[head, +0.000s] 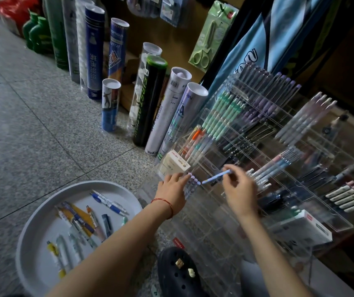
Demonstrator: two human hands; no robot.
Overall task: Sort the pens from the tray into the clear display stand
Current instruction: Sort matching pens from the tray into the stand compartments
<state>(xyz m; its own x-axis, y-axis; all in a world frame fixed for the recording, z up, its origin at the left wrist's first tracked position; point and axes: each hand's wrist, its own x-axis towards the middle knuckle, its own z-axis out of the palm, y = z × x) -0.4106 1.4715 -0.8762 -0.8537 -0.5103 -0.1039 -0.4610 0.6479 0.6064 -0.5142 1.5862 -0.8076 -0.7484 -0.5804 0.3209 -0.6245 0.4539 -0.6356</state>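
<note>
A round grey tray [43, 211] lies on the floor at lower left with several loose pens [81, 224] in it. The clear display stand [257, 163] rises at right, its compartments full of rows of pens. My right hand [239, 189] pinches a light blue pen [216, 177] by one end, held level just in front of the stand's lower left compartments. My left hand [173, 190] reaches to a row of lilac-capped pens [192, 182] in a front compartment, fingertips touching their tops. A red string circles my left wrist.
Tall shuttlecock tubes [150, 101] stand on the floor behind the tray and beside the stand. A white box [178, 162] sits in the stand's left compartment. A dark clog [178, 273] is below my arms. Packaged scissors [209, 37] hang on the wall.
</note>
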